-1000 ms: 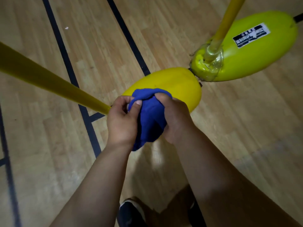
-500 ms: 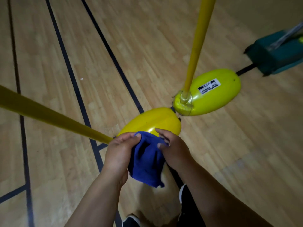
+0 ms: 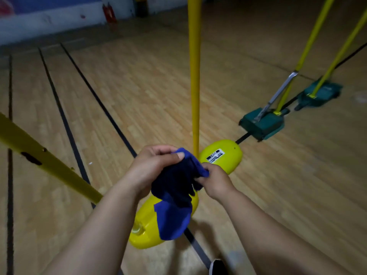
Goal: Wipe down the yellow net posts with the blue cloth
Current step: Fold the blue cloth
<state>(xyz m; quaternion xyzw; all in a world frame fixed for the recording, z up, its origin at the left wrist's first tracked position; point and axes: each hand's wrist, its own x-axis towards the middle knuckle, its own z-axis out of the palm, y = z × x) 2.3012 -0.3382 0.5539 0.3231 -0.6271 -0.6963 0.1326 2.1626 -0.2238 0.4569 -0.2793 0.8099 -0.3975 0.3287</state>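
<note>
Both the left hand [image 3: 151, 167] and right hand [image 3: 215, 182] grip the blue cloth [image 3: 174, 195] with closed fingers; refolding it into a flat pad should help it wrap the upright yellow post [image 3: 194, 76] snugly.

Black-and-white rectangular sticker [image 3: 215, 155] on the top of the rounded yellow plastic post base [image 3: 228, 157], printed lines too small and blurred to read, no other legible text, brand or number anywhere
</note>
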